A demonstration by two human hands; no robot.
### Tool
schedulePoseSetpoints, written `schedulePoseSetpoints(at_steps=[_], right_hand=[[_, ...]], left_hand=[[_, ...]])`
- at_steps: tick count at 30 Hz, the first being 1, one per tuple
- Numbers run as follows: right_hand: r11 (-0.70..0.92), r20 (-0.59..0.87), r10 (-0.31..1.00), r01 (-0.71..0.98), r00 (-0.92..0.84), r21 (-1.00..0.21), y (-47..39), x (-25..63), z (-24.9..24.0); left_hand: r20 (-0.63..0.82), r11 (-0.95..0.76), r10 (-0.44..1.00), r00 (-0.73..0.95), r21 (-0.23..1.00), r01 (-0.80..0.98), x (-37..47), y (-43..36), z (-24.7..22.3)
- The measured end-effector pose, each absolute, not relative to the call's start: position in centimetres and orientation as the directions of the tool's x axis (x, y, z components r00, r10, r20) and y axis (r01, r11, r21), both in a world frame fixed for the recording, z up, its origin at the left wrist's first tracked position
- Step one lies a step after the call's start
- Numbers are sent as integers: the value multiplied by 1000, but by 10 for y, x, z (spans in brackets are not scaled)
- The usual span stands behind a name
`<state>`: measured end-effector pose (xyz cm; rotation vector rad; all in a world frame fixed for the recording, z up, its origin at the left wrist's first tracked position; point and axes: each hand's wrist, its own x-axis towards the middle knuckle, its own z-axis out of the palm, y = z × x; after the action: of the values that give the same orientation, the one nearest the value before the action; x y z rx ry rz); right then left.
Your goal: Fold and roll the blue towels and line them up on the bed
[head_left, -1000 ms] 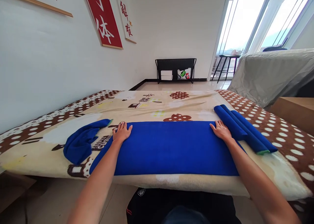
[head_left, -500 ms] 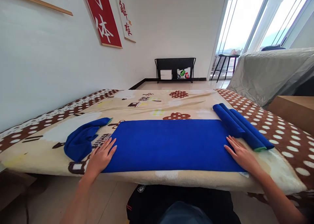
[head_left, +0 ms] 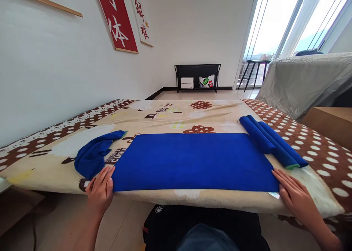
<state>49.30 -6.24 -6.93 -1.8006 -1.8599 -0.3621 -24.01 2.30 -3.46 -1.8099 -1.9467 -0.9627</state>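
A blue towel (head_left: 195,163) lies flat in a wide rectangle along the front of the patterned blanket. At its lower left corner rests my left hand (head_left: 101,188), fingers stretched out against the edge. My right hand (head_left: 295,194) lies on the blanket by the right edge, fingertips at the towel's side, fingers extended. Neither hand holds anything visible. Just beyond my left hand is a crumpled blue towel (head_left: 93,155). Several rolled blue towels (head_left: 272,142) lie side by side past my right hand, one with a green edge showing.
The cream blanket (head_left: 165,120) covers a bed with brown dotted borders. A white wall (head_left: 55,60) runs along the left. A cardboard box (head_left: 327,124) and a grey-covered piece of furniture (head_left: 305,78) stand right. A black rack (head_left: 197,75) is at the back.
Both hands have slid outward and toward me, from lying on the towel's side edges to its near corners. The flat towel stays in place.
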Motion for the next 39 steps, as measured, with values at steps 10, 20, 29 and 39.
schedulePoseSetpoints(at_steps=[10, 20, 29, 39], right_hand=[[278, 519, 850, 914, -91, -295, 10, 337, 7], [260, 307, 932, 945, -193, -196, 27, 268, -14], [-72, 425, 896, 986, 129, -147, -40, 446, -58], [-132, 495, 842, 971, 215, -199, -51, 462, -69]], left_hand=[[475, -372, 860, 185, 336, 865, -46, 31, 38], [269, -474, 866, 422, 171, 864, 48, 39, 7], [478, 54, 868, -133, 176, 983, -146, 25, -24], [667, 117, 677, -311, 320, 940, -189, 7, -43]])
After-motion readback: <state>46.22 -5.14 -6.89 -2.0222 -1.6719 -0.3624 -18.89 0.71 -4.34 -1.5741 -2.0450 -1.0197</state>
